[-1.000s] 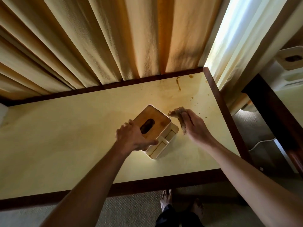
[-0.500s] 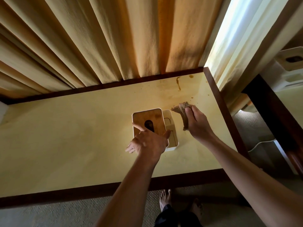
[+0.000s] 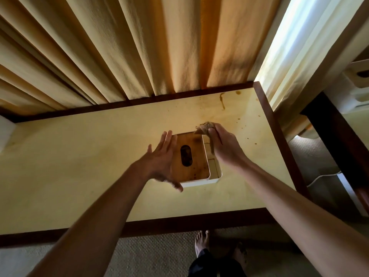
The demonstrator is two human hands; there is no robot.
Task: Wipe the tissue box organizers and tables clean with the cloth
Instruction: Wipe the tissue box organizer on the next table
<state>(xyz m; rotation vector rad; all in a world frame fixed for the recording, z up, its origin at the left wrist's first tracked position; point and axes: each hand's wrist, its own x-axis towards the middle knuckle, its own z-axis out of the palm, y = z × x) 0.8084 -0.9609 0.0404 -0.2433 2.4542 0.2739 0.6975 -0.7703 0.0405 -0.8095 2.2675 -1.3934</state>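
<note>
Fingers of left hand [image 3: 159,162] spread, nothing held; cloth [image 3: 206,128] pinched by right hand [image 3: 223,148] over tissue box [image 3: 196,156]. Stains [image 3: 222,102] left on bench [image 3: 79,156]; wiping unfinished.

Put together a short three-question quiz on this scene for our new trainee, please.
1. True or false: the left hand grips the cloth.
2. Which hand holds the cloth? A) left B) right C) neither
3. Fill in: brown stains mark the table near its far ____ corner.

Key
1. False. The left hand is open, with straight fingers, beside the tissue box organizer.
2. B. The right hand holds it at the organizer's far right edge.
3. right
</note>
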